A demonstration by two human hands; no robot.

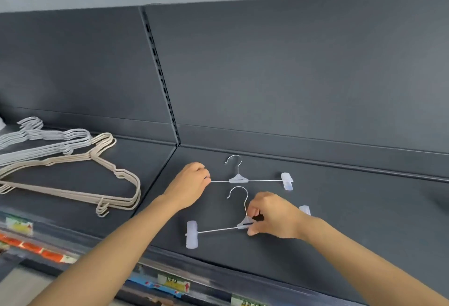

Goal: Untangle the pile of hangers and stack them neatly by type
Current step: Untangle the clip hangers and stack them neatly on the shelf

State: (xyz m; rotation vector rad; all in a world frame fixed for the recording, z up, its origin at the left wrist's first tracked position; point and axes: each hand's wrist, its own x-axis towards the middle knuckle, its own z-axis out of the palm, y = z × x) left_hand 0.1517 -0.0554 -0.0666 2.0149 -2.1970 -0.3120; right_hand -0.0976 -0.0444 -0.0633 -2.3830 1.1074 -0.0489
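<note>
Two clear clip hangers with metal hooks lie on the dark shelf [340, 208]. The far clip hanger [255, 180] lies flat near the back; my left hand [188, 184] covers its left end and grips it there, hiding that clip. The near clip hanger [213, 230] sits closer to me; my right hand [272, 215] pinches its clear centre piece, and its right clip peeks out behind my hand. On the left shelf section rest a stack of beige hangers [73, 179] and, behind it, a stack of grey hangers [43, 140].
A slotted upright [160, 74] splits the dark back panel. The shelf's front edge carries price labels [173, 283] and orange tags [31, 247]. Bare shelf surface extends to the right of the clip hangers.
</note>
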